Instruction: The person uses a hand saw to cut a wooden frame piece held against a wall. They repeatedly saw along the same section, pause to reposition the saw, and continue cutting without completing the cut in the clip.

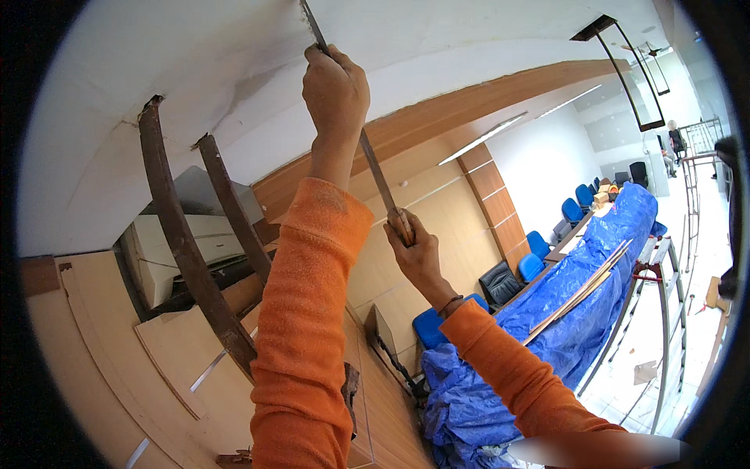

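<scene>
Fingers of both hands closed on a long flat metal bar [375,168]. Left hand [336,86] grips high, nearer the tip; right hand [414,246] holds the lower end. Long axis runs steeply up-left, tip meeting the white ceiling [195,55] at a crack.

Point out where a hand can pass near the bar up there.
Free: the white ceiling right of the left hand, and the gap between both orange sleeves. Crowded: left, where two dark curved wooden ribs cross the opening; the long flat metal bar links both hands.
</scene>
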A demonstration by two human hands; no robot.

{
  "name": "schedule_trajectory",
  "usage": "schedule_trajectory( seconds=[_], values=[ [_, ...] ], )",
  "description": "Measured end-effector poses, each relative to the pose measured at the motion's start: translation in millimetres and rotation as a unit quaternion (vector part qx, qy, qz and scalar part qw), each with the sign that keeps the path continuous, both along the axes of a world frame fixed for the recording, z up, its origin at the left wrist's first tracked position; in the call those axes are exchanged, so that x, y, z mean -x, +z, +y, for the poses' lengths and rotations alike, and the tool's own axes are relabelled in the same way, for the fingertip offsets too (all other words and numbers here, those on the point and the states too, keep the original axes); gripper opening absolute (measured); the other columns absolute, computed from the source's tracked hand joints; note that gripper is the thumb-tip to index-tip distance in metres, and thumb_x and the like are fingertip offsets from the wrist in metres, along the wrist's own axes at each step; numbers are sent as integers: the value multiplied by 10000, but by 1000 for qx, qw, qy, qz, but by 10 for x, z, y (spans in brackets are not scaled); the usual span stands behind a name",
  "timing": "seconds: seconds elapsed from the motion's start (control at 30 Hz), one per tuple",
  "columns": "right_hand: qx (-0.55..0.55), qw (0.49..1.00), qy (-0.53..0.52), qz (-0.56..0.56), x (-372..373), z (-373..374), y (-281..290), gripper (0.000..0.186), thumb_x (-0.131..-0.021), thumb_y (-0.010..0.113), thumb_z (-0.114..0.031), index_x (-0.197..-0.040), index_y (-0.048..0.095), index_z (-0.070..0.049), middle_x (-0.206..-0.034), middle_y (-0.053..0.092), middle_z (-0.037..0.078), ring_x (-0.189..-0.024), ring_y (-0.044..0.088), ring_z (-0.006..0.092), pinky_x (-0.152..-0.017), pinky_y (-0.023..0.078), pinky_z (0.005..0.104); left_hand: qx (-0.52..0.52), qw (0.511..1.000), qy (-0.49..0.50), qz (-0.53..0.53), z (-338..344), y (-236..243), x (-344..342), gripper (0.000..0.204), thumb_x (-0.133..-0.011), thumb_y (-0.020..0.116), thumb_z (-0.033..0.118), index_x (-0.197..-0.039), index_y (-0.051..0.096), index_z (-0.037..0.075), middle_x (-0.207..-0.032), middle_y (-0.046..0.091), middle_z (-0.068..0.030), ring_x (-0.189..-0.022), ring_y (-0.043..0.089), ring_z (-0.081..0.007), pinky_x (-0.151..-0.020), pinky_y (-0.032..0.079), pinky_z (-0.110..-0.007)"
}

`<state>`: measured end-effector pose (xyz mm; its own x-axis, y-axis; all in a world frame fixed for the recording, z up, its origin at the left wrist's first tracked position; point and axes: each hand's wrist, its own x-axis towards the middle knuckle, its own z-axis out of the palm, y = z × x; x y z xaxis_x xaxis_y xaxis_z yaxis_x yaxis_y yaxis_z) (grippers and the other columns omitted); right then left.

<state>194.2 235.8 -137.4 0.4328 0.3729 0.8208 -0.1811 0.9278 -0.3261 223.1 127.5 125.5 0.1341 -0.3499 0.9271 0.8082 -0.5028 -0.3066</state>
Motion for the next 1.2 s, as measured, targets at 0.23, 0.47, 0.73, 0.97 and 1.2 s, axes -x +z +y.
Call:
schedule_trajectory(
  seconds=[0.23,0.47,0.73,0.97,1.2],
  values=[
    [28,999,-23,-20,136,127,-32,384,-932,733,-213,-1250,629,-24,-795,690,115,-670,628,125,-626,521,306,35,999,15,-9,81,23,74,262,-1030,444,163,-1025,554,-75,-846,698,-252,-814,705,-421,-759,568,-479],
    [3,999,-49,-20,148,73,39,373,-930,721,-262,-1236,630,-71,-750,666,196,-660,667,312,-606,529,382,-22,993,111,-12,171,78,161,321,-1027,467,214,-1054,625,-64,-924,734,-223,-873,723,-386,-818,558,-461],
    [-77,989,-126,23,329,836,53,334,-917,701,-266,-1213,646,-121,-718,660,209,-647,676,413,-577,533,457,-141,978,151,-11,1180,559,541,249,-923,548,151,-967,597,-89,-858,677,-295,-836,674,-474,-766,545,-523],
    [271,943,12,-190,919,1328,-1774,436,-904,711,-257,-1304,622,-109,-1099,725,174,-964,707,373,-832,562,413,261,952,127,-100,3225,-1497,1524,341,-952,553,203,-1117,585,-94,-940,711,-226,-877,686,-444,-788,561,-465],
    [283,959,8,-30,863,1585,-2811,347,-932,720,-228,-1218,662,-40,-799,667,94,-700,614,132,-692,528,305,383,912,135,-50,3386,-2490,843,268,-977,493,159,-1119,535,-64,-1008,683,-306,-885,689,-485,-810,567,-540]
  ],
)
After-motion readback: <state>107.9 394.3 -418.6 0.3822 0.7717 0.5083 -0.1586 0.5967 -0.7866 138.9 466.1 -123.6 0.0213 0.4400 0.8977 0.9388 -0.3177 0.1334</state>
